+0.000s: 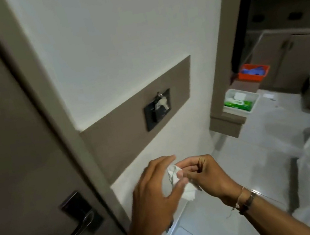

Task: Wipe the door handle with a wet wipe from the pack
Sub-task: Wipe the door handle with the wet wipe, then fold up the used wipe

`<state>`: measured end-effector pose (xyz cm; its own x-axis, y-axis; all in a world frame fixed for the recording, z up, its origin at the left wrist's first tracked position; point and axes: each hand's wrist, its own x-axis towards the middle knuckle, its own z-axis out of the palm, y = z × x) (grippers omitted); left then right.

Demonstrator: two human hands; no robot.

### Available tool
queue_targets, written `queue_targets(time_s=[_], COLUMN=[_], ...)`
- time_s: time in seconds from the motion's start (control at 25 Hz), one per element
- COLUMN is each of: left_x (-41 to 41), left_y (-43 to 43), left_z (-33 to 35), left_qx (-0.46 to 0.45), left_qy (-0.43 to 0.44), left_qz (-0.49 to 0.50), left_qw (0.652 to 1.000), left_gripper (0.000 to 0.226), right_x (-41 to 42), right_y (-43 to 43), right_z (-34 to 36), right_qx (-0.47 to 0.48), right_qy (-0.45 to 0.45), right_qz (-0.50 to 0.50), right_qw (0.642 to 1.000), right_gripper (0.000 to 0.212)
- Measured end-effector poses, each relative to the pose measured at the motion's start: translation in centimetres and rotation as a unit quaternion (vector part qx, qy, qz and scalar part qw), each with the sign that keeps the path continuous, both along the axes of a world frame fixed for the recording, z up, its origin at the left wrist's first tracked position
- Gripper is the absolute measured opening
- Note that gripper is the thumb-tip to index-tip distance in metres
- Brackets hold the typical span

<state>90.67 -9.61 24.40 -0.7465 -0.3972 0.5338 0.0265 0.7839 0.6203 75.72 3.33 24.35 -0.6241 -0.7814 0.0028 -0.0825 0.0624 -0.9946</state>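
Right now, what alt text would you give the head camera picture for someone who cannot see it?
Two bare hands, the left hand and right hand, hold a crumpled white wet wipe between them, in front of a white wall. A dark lever door handle sits untouched at lower left on a brown door, and the green wipe pack lies in a white tray further back.

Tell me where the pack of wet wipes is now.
In the head view the green pack of wet wipes lies at the right, in a white tray on a low ledge, below an orange bin.
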Motion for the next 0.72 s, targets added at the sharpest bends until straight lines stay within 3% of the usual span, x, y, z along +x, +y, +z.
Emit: queue_targets(time_s=[0.08,0.16,0.28,0.56,0.72], left_x=[-7.8,-16.3,-29.7,-64.5,-80.7], left_y=[2.5,3.5,4.6,6.3,6.7], left_z=[-1.3,-3.3,-5.7,-12.8,-17.0], left_qx=[0.139,0.193,0.197,0.283,0.294], left_qy=[-0.094,-0.143,-0.200,-0.278,-0.313], left_qz=[-0.055,-0.068,-0.076,-0.050,-0.021], left_qw=[0.984,0.968,0.957,0.917,0.903], left_gripper=[0.038,0.031,0.023,0.035,0.032], right_x=[-5.7,-13.0,-25.3,-57.9,-73.5], right_y=[2.6,5.1,7.6,10.2,10.0], right_z=[-0.4,-1.5,-4.8,-14.0,-18.0], right_qx=[0.011,0.034,0.072,0.119,0.138], right_qy=[0.020,0.035,0.048,-0.123,-0.143], right_qz=[-0.013,-0.048,-0.091,-0.227,-0.288], right_qw=[1.000,0.998,0.992,0.959,0.937], right_gripper=[0.010,0.010,0.010,0.019,0.025])
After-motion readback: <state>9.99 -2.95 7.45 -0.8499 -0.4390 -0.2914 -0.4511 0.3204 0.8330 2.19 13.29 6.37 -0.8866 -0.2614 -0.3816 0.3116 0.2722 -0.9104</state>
